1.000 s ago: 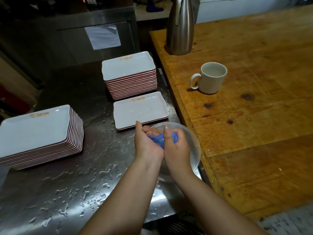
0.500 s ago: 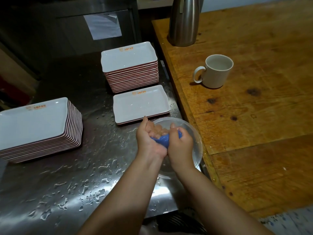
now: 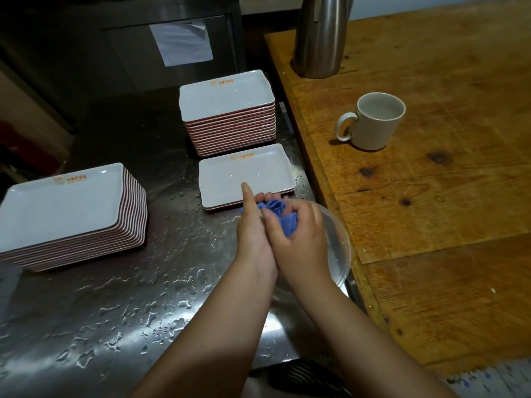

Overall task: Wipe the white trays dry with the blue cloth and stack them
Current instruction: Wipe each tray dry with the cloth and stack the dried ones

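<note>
Both hands are closed around the blue cloth (image 3: 280, 216), which is bunched into a ball between them — the left hand (image 3: 253, 228) grips it from the left with the index finger held out straight, and the right hand (image 3: 298, 234) is curled over it from the right. This grip is held above a clear bowl (image 3: 340, 248) at the right edge of the wet steel counter (image 3: 115, 311); it seems the cloth is being wrung out.

Just beyond the hands, almost touched by the fingertips, a single white tray (image 3: 244, 173) is lying flat, its long axis running left to right. It is judged to be the next one to be wiped, and both hands are about equally near. Directly behind it a stack of trays (image 3: 227, 110) is standing, and a second stack (image 3: 66, 211) is placed well apart on the left.

On the wooden table (image 3: 445, 196) at the right, a mug (image 3: 373, 122) and a steel jug (image 3: 319, 38) are seen — neither stands in the way. Nothing lies between the cloth and the single tray.
</note>
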